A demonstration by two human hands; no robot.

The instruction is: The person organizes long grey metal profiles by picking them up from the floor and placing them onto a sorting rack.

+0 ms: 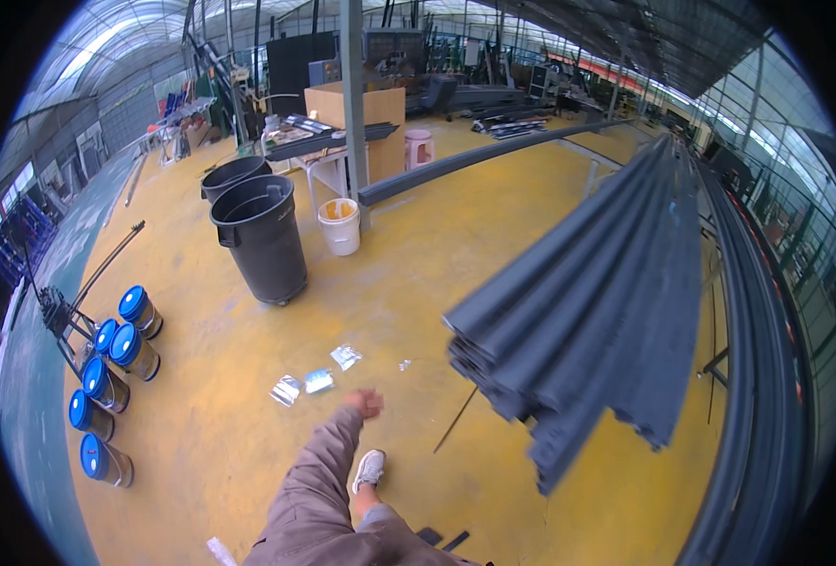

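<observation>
My left hand (366,404) reaches forward over the yellow floor, at the end of a brown sleeve. Its fingers are smeared, so whether they are open or closed cannot be made out. Just beyond it in the picture lie a blue-and-white packet (319,381) and two silvery wrappers, one to the left (286,390) and one farther off (346,357). No contact with any of them shows. My right hand is out of the picture. On the right, a stack of long dark grey profiles (588,292) juts toward me, apart from my left hand.
Several blue-lidded buckets (135,351) stand at the left. Ahead are two black bins, the nearer one (259,241) beside a white bucket (340,228) and a grey post (353,104). More long profiles (758,377) run along the right. A thin rod (456,420) shows near the stack.
</observation>
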